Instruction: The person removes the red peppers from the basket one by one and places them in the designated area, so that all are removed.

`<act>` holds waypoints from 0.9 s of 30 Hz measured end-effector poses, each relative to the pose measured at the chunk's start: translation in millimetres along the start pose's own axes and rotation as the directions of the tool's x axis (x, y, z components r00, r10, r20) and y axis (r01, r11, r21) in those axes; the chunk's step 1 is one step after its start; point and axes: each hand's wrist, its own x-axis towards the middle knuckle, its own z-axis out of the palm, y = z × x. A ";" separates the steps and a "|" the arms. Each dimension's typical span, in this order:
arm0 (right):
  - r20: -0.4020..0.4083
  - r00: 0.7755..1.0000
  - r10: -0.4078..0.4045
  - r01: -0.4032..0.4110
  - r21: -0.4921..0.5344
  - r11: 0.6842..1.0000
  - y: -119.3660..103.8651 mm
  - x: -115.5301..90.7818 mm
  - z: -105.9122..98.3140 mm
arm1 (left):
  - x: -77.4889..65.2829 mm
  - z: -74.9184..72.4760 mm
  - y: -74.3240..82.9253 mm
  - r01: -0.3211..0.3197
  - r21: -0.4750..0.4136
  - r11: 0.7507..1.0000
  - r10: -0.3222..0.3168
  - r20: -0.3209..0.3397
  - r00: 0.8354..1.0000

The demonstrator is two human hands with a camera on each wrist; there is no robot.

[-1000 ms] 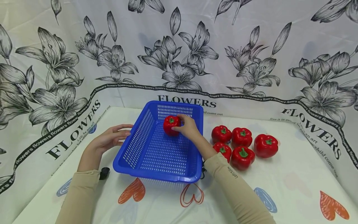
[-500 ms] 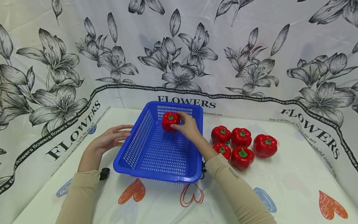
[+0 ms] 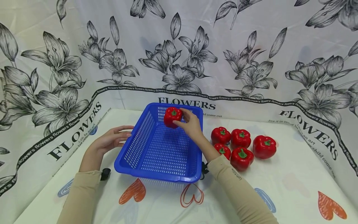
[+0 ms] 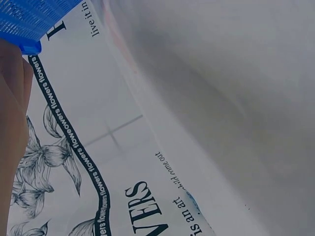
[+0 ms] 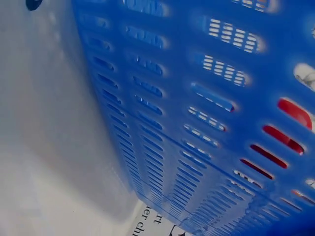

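Observation:
My right hand (image 3: 193,125) pinches a red bell pepper (image 3: 171,118) with a green stem between thumb and fingers. Hand and pepper are inside the far right part of a blue slotted plastic basket (image 3: 165,152), the pepper seemingly above its floor. The right wrist view is filled by the basket's outer wall (image 5: 167,113), with red showing through some slots. Beside the basket's left rim is my left hand (image 3: 112,139), its fingers loosely extended at the rim, holding nothing. In the left wrist view, part of that hand (image 4: 12,93) appears near the basket's edge (image 4: 30,46).
Several more red bell peppers sit right of the basket, among them a front one (image 3: 242,159) and a rightmost one (image 3: 264,147). A white cloth with printed hearts (image 3: 331,205) covers the table. Behind it rises a flower-printed curtain (image 3: 179,73).
My right hand has lifted the bell pepper somewhat higher in the basket, toward its far wall. The left hand stays at the left rim. The head view has tilted slightly upward.

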 end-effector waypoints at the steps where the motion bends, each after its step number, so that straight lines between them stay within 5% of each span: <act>1: -0.004 1.000 0.000 0.000 0.001 1.000 -0.4 -0.8 -0.9 | 0.1 0.1 -0.4 0.000 -0.001 1.000 0.000 -0.001 1.000; 27: -0.026 0.998 0.057 -0.055 0.078 0.995 -16.3 -38.9 -41.8 | -0.7 1.3 0.1 0.006 0.005 1.000 -0.006 -0.003 1.000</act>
